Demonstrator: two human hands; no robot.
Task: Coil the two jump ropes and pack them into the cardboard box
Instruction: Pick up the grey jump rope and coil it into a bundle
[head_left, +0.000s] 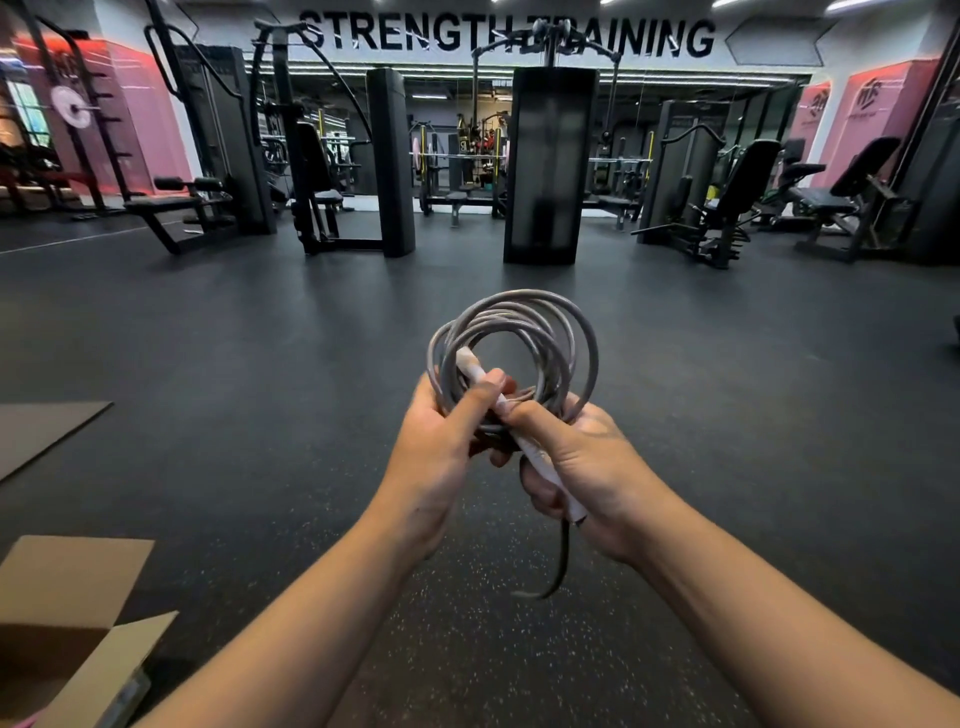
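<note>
Above dark gym floor (260, 364), at mid-frame: grey jump rope (519, 322) wound into several loops, held upright between both hands. Left hand (441, 447) clenched round lower left of coil, thumb pressed on white handle (524, 441). Right hand (587, 467) clenched round same handle and bundled strands. Loose rope end (558, 571) hung below right hand. Cardboard box (78, 639) seen at lower left, flaps open, well apart from coil. Weight machines (550, 166) ranged along far wall.
</note>
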